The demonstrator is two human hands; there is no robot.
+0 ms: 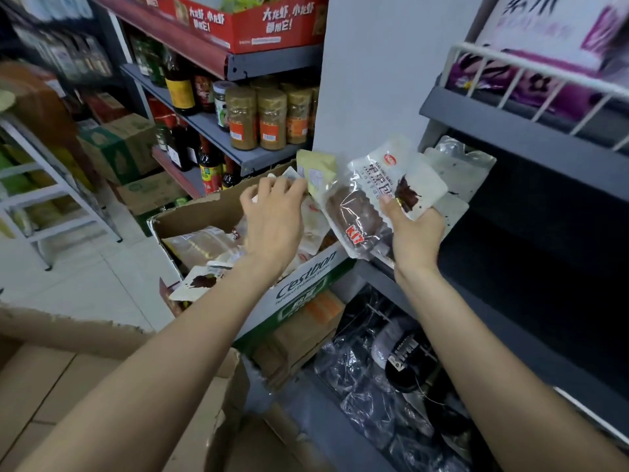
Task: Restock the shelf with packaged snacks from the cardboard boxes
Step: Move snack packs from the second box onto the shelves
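Restocking in progress: the right hand (413, 229) keeps a closed grip on several snack packets (381, 199) fanned beside the dark shelf (510, 253), freeing the left hand (272, 212), fingers curled, to pinch another packet (289, 175) from the open cardboard box (306, 277).

A dark grey metal shelf (531, 141) stands at the right. On its middle board, near the front edge, lie a few clear and white snack packets (457, 165); the rest of that board is in shadow. The board above holds purple and white packs (531, 86) behind a white wire rail (510, 59). The bottom board carries crinkled clear plastic bags (367, 379). To the left, the white tiled floor (102, 267) bears stacked cardboard boxes (303, 291), the top one open and holding packets.
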